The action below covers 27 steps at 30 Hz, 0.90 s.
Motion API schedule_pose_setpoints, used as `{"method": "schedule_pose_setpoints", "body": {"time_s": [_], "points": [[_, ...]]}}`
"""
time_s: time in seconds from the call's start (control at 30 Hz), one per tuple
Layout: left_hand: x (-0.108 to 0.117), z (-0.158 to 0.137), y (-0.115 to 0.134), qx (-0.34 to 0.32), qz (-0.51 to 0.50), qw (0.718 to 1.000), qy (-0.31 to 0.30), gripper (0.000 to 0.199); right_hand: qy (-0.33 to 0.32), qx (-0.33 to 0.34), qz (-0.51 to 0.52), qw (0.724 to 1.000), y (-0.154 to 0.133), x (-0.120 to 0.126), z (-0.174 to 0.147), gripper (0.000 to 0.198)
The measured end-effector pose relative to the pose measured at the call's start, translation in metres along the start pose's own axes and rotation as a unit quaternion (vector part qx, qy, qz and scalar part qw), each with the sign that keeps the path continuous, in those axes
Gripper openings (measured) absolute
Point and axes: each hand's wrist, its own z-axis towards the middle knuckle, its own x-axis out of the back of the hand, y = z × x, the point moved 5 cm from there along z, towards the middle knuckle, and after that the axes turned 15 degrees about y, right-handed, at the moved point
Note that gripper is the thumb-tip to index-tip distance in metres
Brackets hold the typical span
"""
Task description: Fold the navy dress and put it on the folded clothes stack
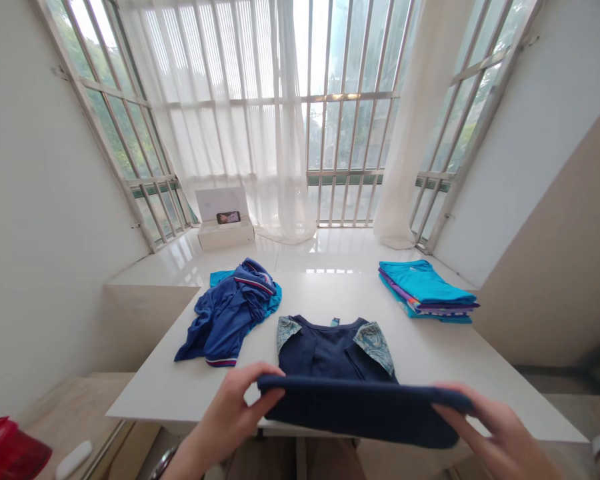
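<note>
Cloth is filling both my hands: I am holding the folded lower edge of a navy top (333, 353), my left hand (230, 413) pinching its left end and my right hand (500, 433) pinching its right end, each grip closed narrow on the fabric. I am lifting that fold just above the near edge of the white worktop (430, 347), while the top's neckline and two patterned sleeves are lying flat at the middle. One loose heap of blue clothes (230, 310) is sitting to the left, just beside the navy top, and one folded stack (425, 290) is resting well apart at the far right. Bare worktop is lying open between top and stack and behind the neckline.
</note>
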Motion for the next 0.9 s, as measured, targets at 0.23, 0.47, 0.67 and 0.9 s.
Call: {"method": "schedule_pose_setpoints", "body": {"time_s": [0.23, 0.47, 0.67, 0.9], "points": [[-0.061, 0.113, -0.060, 0.050, -0.027, 0.998, -0.038, 0.033, -0.068, 0.076, -0.117, 0.988, -0.001, -0.090, 0.095, 0.036], [-0.084, 0.118, -0.101, 0.051, 0.032, 0.998, -0.011, 0.027, -0.022, 0.083, -0.175, 0.981, 0.040, -0.114, 0.105, 0.038], [-0.084, 0.123, -0.109, 0.033, 0.073, 0.996, 0.030, 0.026, -0.011, 0.087, -0.199, 0.976, 0.042, -0.115, 0.109, 0.037], [-0.090, 0.132, -0.120, 0.024, 0.131, 0.989, 0.065, 0.026, -0.024, 0.069, -0.292, 0.954, 0.058, -0.127, 0.125, 0.041]]}}
